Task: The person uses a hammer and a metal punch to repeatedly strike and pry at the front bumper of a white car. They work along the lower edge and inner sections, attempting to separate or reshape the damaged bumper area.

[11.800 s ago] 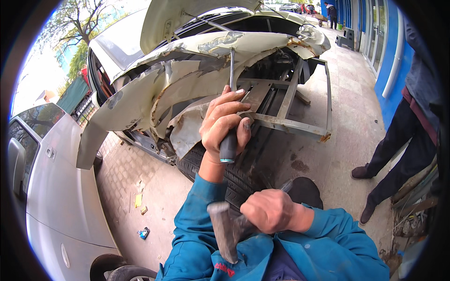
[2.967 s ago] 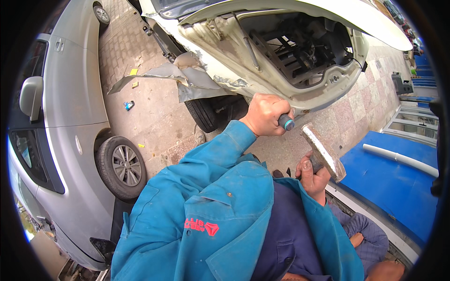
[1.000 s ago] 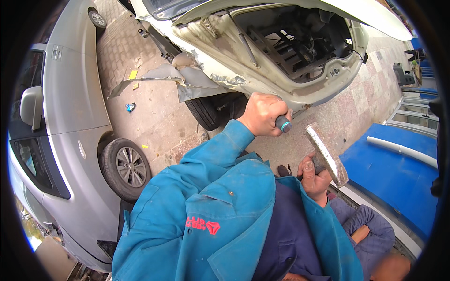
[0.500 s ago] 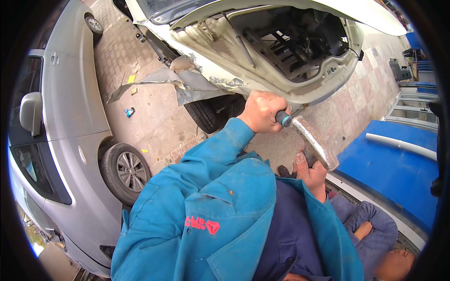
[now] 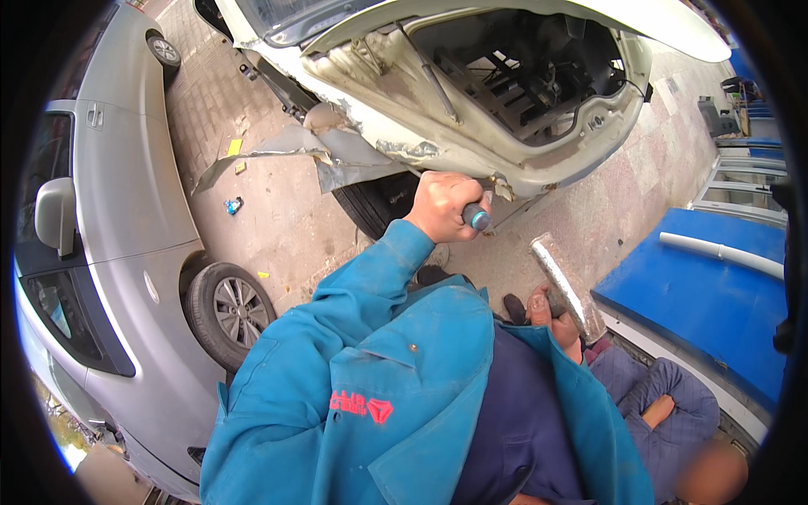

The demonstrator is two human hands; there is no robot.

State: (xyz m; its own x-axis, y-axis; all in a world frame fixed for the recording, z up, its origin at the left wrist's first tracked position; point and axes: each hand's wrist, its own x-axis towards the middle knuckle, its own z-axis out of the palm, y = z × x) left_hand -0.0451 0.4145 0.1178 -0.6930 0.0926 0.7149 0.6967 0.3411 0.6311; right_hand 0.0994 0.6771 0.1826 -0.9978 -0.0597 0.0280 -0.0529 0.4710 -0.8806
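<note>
My left hand is closed around a dark handle with a teal ring at its butt end, like that of a screwdriver or chisel. The handle's far end is hidden by my fist, beside the front corner of the white car body. A torn bit of metal sticks out there. My right hand, lower and to the right, grips a hammer whose long, worn silver head slants upward. A gap separates the hammer head from the dark handle. Most of the hammer's own handle is hidden.
A silver car stands at my left. Torn grey panel hangs above the white car's front tyre. At my right are a blue panel with a white pipe and a person in a quilted jacket.
The hammer head has moved away from the dark handle's butt end. My left hand has shifted left with its tool, and the torn metal bit now shows beside it.
</note>
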